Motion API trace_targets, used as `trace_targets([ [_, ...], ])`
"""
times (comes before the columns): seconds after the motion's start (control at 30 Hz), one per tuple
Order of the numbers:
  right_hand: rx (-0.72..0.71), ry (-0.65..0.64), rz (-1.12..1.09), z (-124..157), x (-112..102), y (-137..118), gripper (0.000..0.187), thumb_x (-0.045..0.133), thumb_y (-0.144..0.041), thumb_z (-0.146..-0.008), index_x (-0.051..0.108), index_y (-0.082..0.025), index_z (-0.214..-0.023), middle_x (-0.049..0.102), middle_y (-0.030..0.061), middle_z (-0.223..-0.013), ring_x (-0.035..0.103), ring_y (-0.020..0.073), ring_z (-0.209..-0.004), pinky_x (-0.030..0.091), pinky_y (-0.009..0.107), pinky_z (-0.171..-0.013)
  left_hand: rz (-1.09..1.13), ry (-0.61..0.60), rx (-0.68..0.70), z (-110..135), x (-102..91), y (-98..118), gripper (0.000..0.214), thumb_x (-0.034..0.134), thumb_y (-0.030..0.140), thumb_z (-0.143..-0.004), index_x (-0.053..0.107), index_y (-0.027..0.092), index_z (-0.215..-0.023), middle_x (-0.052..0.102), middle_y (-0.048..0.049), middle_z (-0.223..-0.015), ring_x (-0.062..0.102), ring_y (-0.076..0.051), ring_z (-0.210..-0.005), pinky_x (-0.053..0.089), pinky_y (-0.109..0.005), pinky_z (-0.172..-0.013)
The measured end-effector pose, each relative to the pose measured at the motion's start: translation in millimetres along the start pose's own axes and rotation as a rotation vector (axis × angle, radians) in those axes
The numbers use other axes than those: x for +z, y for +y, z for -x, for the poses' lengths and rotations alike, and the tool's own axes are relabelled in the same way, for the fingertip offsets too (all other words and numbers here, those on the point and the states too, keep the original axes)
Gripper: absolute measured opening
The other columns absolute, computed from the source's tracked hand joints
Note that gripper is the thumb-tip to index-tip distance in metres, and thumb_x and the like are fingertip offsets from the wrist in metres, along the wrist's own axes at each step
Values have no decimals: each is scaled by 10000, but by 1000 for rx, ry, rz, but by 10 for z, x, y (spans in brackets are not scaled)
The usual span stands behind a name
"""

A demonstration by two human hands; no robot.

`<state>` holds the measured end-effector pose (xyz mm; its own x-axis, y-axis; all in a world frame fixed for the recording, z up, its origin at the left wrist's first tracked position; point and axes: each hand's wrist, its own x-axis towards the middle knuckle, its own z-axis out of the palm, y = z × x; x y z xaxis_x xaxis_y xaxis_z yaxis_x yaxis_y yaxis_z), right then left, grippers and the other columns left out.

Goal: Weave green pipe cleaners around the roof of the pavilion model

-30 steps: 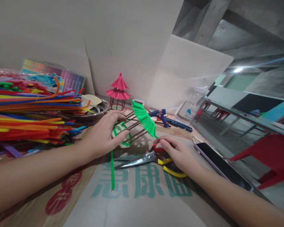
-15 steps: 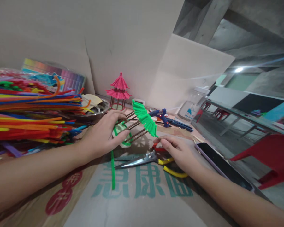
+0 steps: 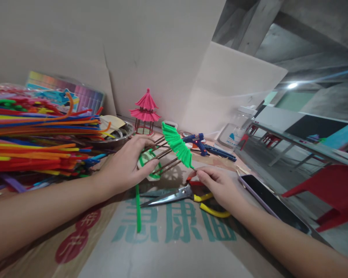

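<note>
My left hand (image 3: 130, 164) is closed around the brown sticks of a small pavilion model, lying tilted on its side above the cardboard. Its pleated green pipe-cleaner roof (image 3: 176, 144) points to the right, and a green ring base (image 3: 150, 165) sits by my left thumb. My right hand (image 3: 217, 185) pinches at the lower tip of the green roof; what lies between the fingertips is too small to make out fully. Scissors (image 3: 174, 195) with red and yellow handles lie beneath, partly under my right hand. A green pipe cleaner strip (image 3: 138, 210) lies below my left hand.
Bundles of coloured pipe cleaners (image 3: 40, 127) fill the left side, before a marker set (image 3: 87, 96) and a metal bowl (image 3: 124, 133). Behind stand a pink pavilion model (image 3: 146, 110), a blue glue gun (image 3: 198, 143) and a plastic jar (image 3: 234, 129). A phone (image 3: 272, 200) lies right.
Almost nothing differs. My right fingers have shifted very slightly at the roof's lower tip; my left hand and the model hold still.
</note>
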<state>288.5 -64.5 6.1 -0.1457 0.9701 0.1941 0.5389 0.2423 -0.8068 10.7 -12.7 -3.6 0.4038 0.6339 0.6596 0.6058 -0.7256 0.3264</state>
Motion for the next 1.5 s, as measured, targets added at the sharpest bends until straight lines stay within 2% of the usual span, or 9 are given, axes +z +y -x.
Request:
trace_targets([
  [0.1,19,-6,2,1,0,3,331,556,-435,-886,760,-185,-816,778,70,-800,728,232,-756,564,312,-656,7,3,-1,-3,-1,8,323,554,413,-925,516,204,-1168,549,-133,-1348,515,-309,-1311,421,-495,-1125],
  [0.3,53,-56,-152,25,46,11,315,585,-502,-871,661,-205,-945,748,52,-818,713,209,-687,564,309,-606,8,10,6,-2,6,5,329,554,411,-932,514,205,-1184,548,-133,-1351,507,-303,-1324,416,-479,-1129],
  [0.5,12,-14,-134,36,45,14,261,593,-471,-878,589,-211,-861,678,16,-745,657,178,-669,541,278,-595,42,13,-60,-15,13,-23,386,511,454,-955,518,199,-1245,559,-125,-1343,528,-313,-1296,421,-474,-1118],
  [0.7,-28,88,-80,11,16,23,295,562,-473,-892,670,-199,-900,714,35,-791,679,193,-730,551,288,-656,64,-25,-69,-21,1,-36,430,462,471,-973,497,208,-1312,547,-129,-1385,518,-318,-1308,401,-487,-1139],
  [0.93,-62,68,-16,21,9,-3,297,535,-417,-893,725,-190,-882,769,64,-870,715,220,-807,567,306,-710,50,-39,1,-22,-10,-33,381,468,446,-978,485,201,-1269,521,-145,-1407,478,-299,-1357,374,-481,-1162],
  [1.17,-25,28,-29,42,8,-23,308,529,-417,-893,709,-169,-866,735,68,-810,691,205,-723,551,295,-651,53,-35,-29,-16,-20,-18,396,476,451,-971,496,205,-1281,530,-137,-1409,491,-315,-1356,381,-497,-1163],
  [1.5,-42,38,55,24,8,-20,320,513,-393,-888,733,-166,-841,764,84,-826,706,225,-772,547,313,-703,42,-41,-33,-26,-3,-34,425,449,477,-989,491,182,-1291,533,-142,-1392,501,-306,-1331,384,-480,-1151],
])
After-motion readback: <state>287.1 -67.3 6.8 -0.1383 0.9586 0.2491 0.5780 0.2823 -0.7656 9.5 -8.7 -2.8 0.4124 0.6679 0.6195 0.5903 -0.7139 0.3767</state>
